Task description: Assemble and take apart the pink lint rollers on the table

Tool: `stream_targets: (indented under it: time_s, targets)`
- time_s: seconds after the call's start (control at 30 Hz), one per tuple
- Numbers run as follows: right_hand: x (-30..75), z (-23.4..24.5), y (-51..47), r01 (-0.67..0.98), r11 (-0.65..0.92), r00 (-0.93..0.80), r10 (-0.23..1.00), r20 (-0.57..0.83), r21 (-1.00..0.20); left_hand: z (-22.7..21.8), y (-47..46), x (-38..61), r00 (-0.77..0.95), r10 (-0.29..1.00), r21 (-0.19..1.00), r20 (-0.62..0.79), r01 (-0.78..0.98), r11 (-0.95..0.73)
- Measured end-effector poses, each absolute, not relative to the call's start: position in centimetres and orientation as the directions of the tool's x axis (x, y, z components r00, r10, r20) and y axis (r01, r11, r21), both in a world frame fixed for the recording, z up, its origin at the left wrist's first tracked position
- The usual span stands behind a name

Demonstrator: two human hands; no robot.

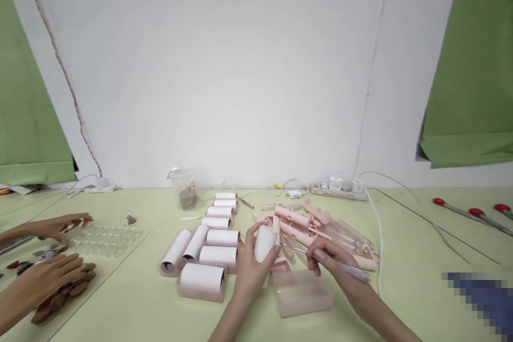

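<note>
My left hand (249, 262) is closed around a white sticky-paper roll (265, 244), held upright with a pink plastic part (273, 222) behind it. In my right hand (329, 256) is a screwdriver (355, 271) with a clear handle; its thin metal shaft points left at the roll. Just below my hands lies a translucent pink cover (303, 295). Beyond them, pink lint-roller handles (295, 216) and clear pink covers are heaped. Left of my left hand, several white rolls in pink covers (201, 279) lie in two rough columns.
At the left, another person's hands (44, 283) are over brown pieces (66, 294) and a clear bubbled tray (106, 238). A plastic bag (186, 192) stands near the wall. A power strip (340, 192) lies behind, its white cable (379, 246) running forward. Red-ended tools (476, 214) lie right.
</note>
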State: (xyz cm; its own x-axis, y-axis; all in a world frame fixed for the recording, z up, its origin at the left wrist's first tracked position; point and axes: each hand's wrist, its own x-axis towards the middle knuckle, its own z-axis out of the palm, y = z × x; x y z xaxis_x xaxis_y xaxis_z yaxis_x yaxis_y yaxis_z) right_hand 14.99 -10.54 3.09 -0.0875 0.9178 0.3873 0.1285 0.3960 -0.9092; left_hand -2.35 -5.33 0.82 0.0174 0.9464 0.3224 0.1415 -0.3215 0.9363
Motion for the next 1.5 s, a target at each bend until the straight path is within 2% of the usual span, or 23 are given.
stream_targets:
  time_s: [0.17, 0.33, 0.43, 0.5, 0.6, 0.67, 0.83, 1.0, 1.13, 1.23, 1.5]
  targets:
    - [15.0, 2.8, -11.3, 0.151, 0.413, -0.030, 0.910, 0.413, -0.898, 0.8, -5.8, -2.0, 0.151, 0.918, 0.911, 0.366, 0.144, -0.387]
    - [15.1, 2.7, -11.3, 0.203, 0.424, -0.042, 0.904, 0.425, -0.883, 0.8, -5.9, -2.2, 0.267, 0.923, 0.929, 0.278, 0.169, -0.328]
    - [15.4, 2.5, -11.4, 0.256, 0.432, -0.044, 0.899, 0.436, -0.865, 1.4, -6.1, -2.5, 0.251, 0.919, 0.911, 0.304, 0.203, -0.358]
    - [15.5, 2.5, -11.5, 0.298, 0.445, -0.059, 0.892, 0.449, -0.845, 2.4, -6.5, -3.0, 0.339, 0.891, 0.880, 0.302, 0.261, -0.398]
    - [15.6, 2.4, -11.8, 0.286, 0.458, -0.105, 0.888, 0.448, -0.841, 4.1, -7.1, -4.2, 0.522, 0.840, 0.826, 0.151, 0.400, -0.397]
    - [15.6, 2.3, -12.0, 0.267, 0.471, -0.132, 0.882, 0.452, -0.841, 4.9, -7.6, -4.9, 0.568, 0.821, 0.788, 0.056, 0.480, -0.386]
    - [15.4, 2.2, -12.1, 0.332, 0.476, -0.182, 0.880, 0.440, -0.814, 5.0, -8.0, -5.5, 0.591, 0.807, 0.730, 0.004, 0.550, -0.407]
    - [15.4, 2.2, -11.5, 0.451, 0.470, -0.154, 0.878, 0.453, -0.759, 5.3, -8.1, -5.8, 0.630, 0.776, 0.762, -0.028, 0.516, -0.392]
    - [15.6, 2.1, -11.4, 0.344, 0.445, -0.086, 0.892, 0.444, -0.827, 5.7, -8.2, -5.9, 0.613, 0.790, 0.775, -0.013, 0.505, -0.379]
    - [15.6, 1.9, -11.6, 0.246, 0.471, -0.107, 0.882, 0.459, -0.847, 5.6, -8.2, -5.8, 0.611, 0.791, 0.781, -0.029, 0.507, -0.364]
    - [15.3, 2.0, -12.0, 0.156, 0.481, -0.096, 0.877, 0.471, -0.863, 5.5, -8.2, -5.6, 0.625, 0.781, 0.799, -0.016, 0.477, -0.366]
